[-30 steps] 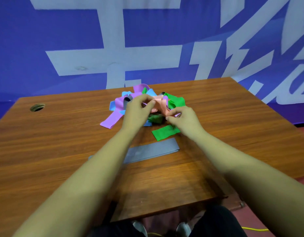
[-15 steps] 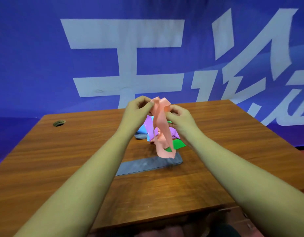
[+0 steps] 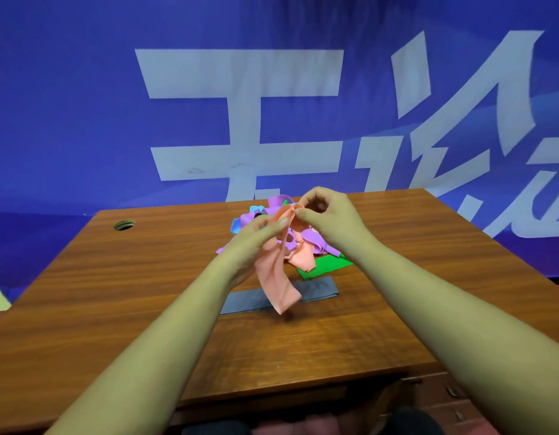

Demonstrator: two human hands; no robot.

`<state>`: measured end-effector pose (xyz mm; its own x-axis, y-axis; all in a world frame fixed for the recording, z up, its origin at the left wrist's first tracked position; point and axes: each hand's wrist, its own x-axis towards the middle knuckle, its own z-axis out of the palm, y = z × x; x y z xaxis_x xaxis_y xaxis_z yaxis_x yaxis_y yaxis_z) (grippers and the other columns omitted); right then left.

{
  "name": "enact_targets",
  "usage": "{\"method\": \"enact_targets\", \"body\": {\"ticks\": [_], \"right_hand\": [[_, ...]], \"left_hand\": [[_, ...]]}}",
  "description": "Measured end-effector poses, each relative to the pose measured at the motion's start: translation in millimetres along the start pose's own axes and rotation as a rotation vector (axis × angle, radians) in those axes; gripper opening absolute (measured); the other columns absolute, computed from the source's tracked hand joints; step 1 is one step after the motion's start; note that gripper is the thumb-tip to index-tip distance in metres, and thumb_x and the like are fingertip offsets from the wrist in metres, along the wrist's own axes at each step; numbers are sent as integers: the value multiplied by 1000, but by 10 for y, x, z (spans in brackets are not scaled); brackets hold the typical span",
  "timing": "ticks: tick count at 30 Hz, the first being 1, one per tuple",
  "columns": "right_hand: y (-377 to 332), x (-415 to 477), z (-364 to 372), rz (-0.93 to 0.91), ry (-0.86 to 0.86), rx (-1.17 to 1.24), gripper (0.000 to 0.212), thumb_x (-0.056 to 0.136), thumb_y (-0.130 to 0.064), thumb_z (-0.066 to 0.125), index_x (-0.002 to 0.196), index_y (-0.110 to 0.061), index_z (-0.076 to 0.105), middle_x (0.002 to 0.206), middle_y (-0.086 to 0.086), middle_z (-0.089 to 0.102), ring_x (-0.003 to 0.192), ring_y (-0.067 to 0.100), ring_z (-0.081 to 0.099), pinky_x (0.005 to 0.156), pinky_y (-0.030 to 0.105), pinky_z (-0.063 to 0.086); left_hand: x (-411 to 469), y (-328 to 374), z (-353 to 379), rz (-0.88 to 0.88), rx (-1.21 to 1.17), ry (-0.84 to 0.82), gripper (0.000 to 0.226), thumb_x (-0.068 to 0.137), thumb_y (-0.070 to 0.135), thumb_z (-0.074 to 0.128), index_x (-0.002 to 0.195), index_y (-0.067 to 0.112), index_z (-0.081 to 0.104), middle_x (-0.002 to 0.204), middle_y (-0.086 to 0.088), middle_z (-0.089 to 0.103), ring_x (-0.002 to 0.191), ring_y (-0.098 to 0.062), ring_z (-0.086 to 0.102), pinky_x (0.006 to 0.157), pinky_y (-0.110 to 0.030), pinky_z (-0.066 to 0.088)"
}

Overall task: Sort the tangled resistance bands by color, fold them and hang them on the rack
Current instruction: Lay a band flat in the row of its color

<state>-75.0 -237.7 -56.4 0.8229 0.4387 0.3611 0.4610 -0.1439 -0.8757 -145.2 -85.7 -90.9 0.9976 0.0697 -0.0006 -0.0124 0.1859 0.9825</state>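
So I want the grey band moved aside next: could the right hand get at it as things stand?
Probably, but not right away. The grey band lies flat and apart from the pile, nothing on it, though the hanging orange band overlaps its middle in view. The right hand is busy pinching that orange band with the left hand.

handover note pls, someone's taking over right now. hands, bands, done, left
Left hand and right hand: both pinch the orange band above the table; its loose end hangs down.
Gray band: lies flat, apart from the pile.
Purple band, light blue band, green band: in the pile.
Left: free the orange, sort, fold, hang. No rack in view.
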Motion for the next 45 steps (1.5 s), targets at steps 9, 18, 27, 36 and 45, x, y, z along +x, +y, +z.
{"method": "enact_targets", "body": {"ticks": [9,18,27,36,45], "right_hand": [[-4,-27,-161,100,-188,149,17,82,-6,74,99,-3,69,85,14,66,80,15,64,76,32,55],[-242,-54,-153,119,-210,127,14,93,-9,62,103,-5,71,97,13,71,83,18,65,76,39,56],[-543,-80,-176,3,-205,-32,27,83,7,59,100,-10,73,87,-3,74,77,1,66,64,14,51],[-549,-96,-191,53,-284,28,19,83,-2,65,95,-10,77,88,7,76,83,9,69,76,20,53],[-447,-73,-195,86,-219,112,21,86,-3,69,105,-8,73,93,8,73,78,8,66,70,18,51]], "left_hand": [[-156,36,-101,-101,-40,37,37,100,30,52,119,1,63,96,-10,74,76,-13,69,62,-20,52],[-209,13,-81,-60,141,-59,53,94,53,52,136,22,56,136,1,59,126,-9,55,107,-28,44],[-245,133,50,242,343,-10,30,93,22,64,122,17,60,105,2,73,98,-9,68,80,-21,51],[-230,99,125,301,388,115,23,90,27,60,111,23,69,105,-5,74,100,-18,68,91,-41,52],[-264,81,33,168,202,12,35,90,32,55,120,19,66,120,-12,68,115,-24,62,100,-42,45]]}}
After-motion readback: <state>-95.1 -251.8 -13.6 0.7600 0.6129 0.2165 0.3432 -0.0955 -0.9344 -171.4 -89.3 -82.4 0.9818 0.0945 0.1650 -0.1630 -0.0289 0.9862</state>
